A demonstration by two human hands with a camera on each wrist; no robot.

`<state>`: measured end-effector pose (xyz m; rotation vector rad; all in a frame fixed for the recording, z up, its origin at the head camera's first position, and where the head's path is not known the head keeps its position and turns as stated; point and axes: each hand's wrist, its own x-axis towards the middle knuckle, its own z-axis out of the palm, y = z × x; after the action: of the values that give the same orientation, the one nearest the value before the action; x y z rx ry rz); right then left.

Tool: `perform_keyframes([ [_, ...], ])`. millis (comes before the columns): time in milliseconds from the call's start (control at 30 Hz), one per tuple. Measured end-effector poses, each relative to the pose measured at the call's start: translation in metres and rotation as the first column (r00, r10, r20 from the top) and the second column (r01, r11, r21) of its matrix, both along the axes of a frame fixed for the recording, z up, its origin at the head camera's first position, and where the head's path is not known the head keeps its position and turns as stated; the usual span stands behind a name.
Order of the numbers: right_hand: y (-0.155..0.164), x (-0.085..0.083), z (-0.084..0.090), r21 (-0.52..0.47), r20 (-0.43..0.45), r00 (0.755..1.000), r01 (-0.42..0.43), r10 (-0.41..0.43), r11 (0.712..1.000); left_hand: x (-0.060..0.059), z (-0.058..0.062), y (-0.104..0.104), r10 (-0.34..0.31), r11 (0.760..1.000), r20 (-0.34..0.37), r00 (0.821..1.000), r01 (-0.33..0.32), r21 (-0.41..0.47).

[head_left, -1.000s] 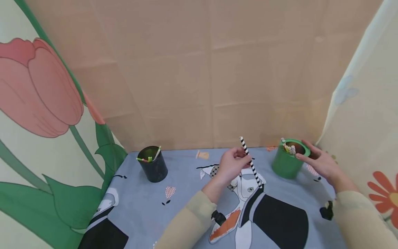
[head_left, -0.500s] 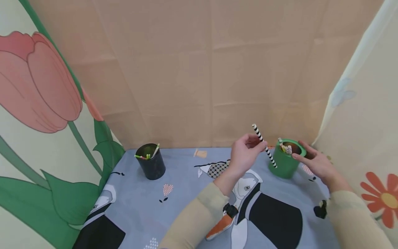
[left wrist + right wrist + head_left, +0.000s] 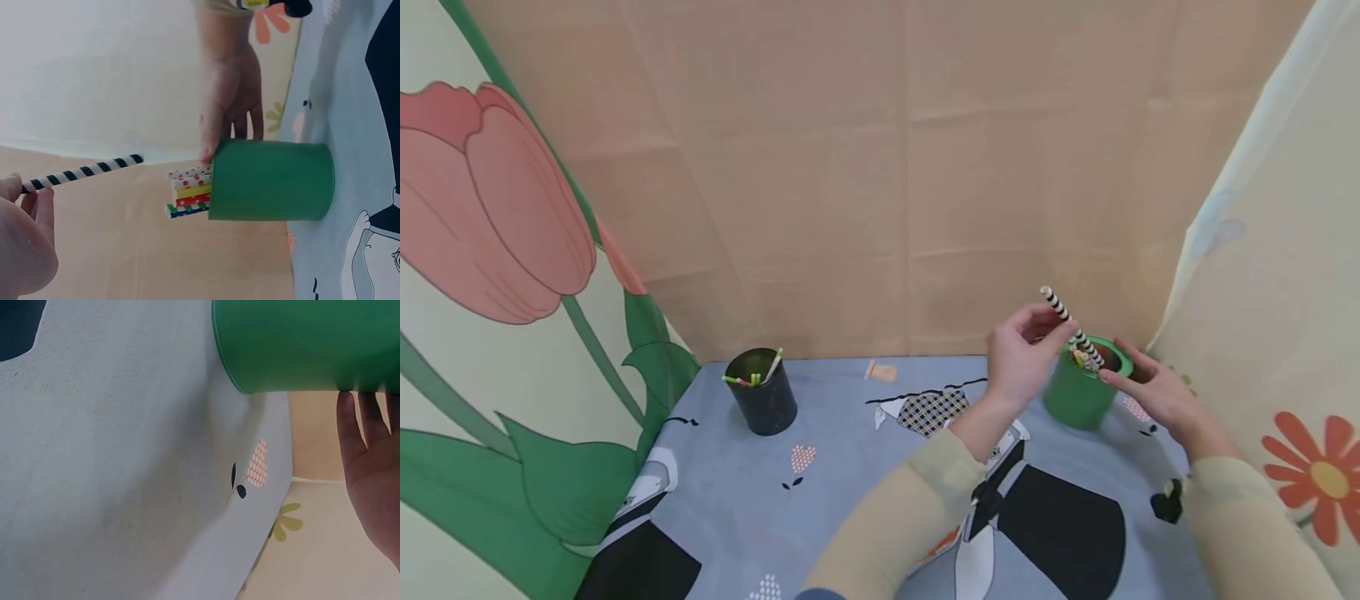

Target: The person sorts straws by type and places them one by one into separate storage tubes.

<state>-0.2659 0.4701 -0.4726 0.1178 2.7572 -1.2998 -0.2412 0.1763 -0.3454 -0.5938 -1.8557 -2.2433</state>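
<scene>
My left hand [image 3: 1021,358] pinches a black-and-white striped straw [image 3: 1071,327] and holds it slanted, its lower tip right at the mouth of the green cup [image 3: 1081,388]. In the left wrist view the striped straw [image 3: 84,172] points toward the green cup [image 3: 270,181], which holds several patterned straws [image 3: 189,192]. My right hand [image 3: 1152,392] rests with straight fingers against the cup's right side; the right wrist view shows those fingers [image 3: 360,425] touching the green cup [image 3: 306,340].
A black cup [image 3: 763,402] with a few coloured straws stands at the back left of the grey printed tablecloth [image 3: 850,467]. Fabric walls close in the back and both sides. A small black object [image 3: 1167,505] lies near my right forearm.
My left hand has carried the striped straw up and to the right, from the table's middle to the green cup's mouth. My right hand has stayed at the cup.
</scene>
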Motion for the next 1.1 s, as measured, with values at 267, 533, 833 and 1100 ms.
perform_keyframes([
  [267,-0.001,-0.001,-0.003,-0.029,0.001,1.000,-0.002,0.002,1.000,0.003,-0.009,0.024,0.010,0.991,-0.058,0.998,-0.017,-0.131],
  [533,0.002,0.000,-0.004,-0.008,-0.011,1.000,-0.005,0.005,1.000,-0.005,-0.025,0.039,0.010,0.981,-0.076,0.997,-0.025,-0.195],
  [833,0.001,-0.002,-0.001,0.006,-0.015,1.000,0.005,-0.005,1.000,-0.014,-0.030,0.037,0.039,0.971,-0.062,0.997,-0.052,-0.232],
  [1100,-0.001,-0.001,0.001,-0.008,0.022,1.000,0.014,-0.014,1.000,-0.013,-0.032,0.047,0.054,0.966,-0.071,0.996,-0.070,-0.250],
])
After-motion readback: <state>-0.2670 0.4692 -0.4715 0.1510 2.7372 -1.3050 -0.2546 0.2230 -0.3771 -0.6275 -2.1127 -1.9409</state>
